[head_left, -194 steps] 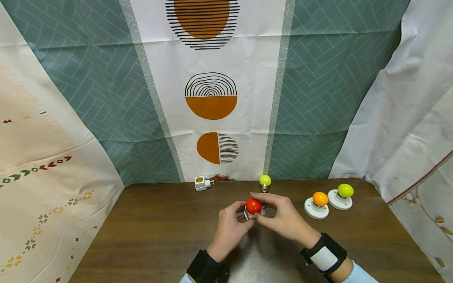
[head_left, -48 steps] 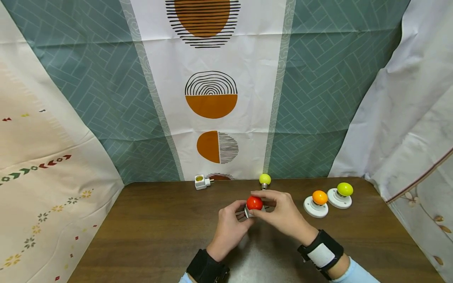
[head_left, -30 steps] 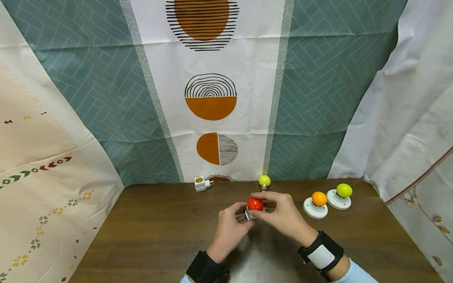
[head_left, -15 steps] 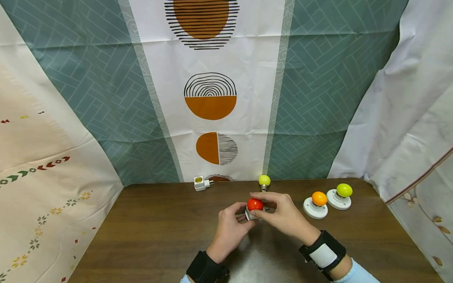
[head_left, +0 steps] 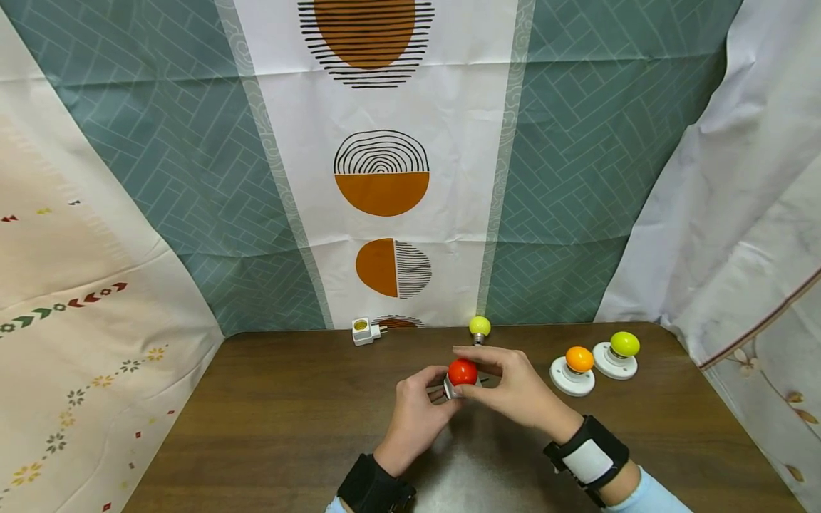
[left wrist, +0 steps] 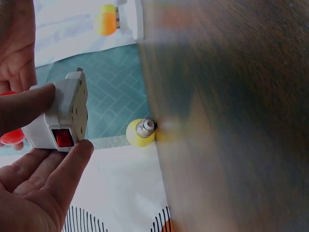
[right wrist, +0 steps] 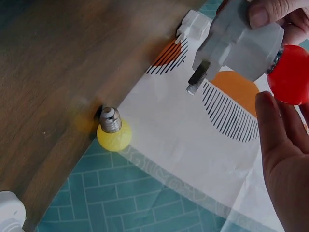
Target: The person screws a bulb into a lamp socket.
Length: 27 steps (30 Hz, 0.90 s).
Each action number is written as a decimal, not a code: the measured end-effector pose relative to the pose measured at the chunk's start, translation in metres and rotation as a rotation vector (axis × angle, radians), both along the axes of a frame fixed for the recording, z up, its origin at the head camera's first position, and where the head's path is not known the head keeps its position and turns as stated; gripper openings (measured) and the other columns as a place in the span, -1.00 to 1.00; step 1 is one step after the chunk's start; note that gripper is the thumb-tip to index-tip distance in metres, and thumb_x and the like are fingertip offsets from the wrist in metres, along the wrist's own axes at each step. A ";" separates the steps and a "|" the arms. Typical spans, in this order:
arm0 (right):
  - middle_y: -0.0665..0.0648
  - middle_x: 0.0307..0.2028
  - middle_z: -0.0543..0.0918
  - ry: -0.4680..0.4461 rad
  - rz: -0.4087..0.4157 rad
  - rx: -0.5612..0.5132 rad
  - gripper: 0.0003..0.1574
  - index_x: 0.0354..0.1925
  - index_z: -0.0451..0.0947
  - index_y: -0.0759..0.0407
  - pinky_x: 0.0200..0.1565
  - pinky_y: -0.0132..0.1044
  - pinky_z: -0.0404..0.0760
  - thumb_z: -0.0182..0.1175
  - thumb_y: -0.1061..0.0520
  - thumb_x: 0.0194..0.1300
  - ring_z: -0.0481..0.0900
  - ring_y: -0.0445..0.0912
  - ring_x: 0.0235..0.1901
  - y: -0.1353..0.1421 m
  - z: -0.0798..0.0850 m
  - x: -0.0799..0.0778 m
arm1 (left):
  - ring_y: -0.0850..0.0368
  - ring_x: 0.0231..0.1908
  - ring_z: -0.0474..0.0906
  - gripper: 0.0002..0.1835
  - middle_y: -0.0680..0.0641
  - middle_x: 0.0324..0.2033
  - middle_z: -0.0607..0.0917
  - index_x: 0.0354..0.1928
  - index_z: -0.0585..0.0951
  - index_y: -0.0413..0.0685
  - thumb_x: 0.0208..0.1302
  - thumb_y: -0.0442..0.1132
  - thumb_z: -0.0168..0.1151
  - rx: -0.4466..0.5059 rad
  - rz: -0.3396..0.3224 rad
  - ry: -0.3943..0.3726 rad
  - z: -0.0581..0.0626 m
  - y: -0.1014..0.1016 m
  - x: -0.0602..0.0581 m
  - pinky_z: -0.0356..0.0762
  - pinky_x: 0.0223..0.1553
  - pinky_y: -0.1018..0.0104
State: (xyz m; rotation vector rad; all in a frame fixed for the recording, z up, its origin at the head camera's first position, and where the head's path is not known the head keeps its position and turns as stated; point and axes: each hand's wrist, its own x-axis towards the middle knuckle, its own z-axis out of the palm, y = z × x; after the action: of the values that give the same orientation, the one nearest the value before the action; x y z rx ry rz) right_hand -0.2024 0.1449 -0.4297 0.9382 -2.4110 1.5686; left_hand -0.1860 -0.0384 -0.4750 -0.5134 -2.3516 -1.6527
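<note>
My left hand (head_left: 420, 413) grips a white plug-in lamp socket (left wrist: 63, 113) between thumb and fingers, just above the table. A red rocker switch (left wrist: 63, 137) shows on its side, and metal prongs (right wrist: 198, 77) stick out of it. Seated in the socket's mouth is a red light bulb (head_left: 462, 372), with a little of its metal base visible in the right wrist view. Around the bulb curve the thumb and fingers of my right hand (head_left: 516, 388). How firmly they press on it is hard to tell, as the far side is hidden.
Behind the hands, a yellow bulb (head_left: 479, 326) stands at the table's (head_left: 288, 413) back edge. Another white plug-in socket (head_left: 366, 331) lies to its left. On the right, an orange bulb (head_left: 580, 359) and a green bulb (head_left: 625, 344) sit in round white holders.
The right thumb and fingers have shifted slightly around the red bulb; the thumb sits lower now, leaving more of the bulb visible. The left hand and socket have stayed nearly still.
</note>
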 end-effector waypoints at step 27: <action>-0.13 -0.06 0.58 -0.018 0.024 0.010 -0.40 0.04 0.53 -0.10 -0.11 -0.26 0.51 0.43 0.00 -0.03 0.54 -0.17 -0.09 0.003 0.004 0.004 | 0.26 -0.22 0.56 -0.63 0.13 -0.25 0.62 -0.15 0.60 0.04 -0.08 -0.30 0.41 -0.003 -0.004 -0.041 0.003 0.001 0.003 0.52 -0.26 0.33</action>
State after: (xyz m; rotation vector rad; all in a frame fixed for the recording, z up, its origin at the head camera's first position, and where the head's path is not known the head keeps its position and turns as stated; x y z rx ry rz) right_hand -0.1989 0.1476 -0.4261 0.9617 -2.4308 1.5813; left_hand -0.1833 -0.0374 -0.4718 -0.4902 -2.3839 -1.6766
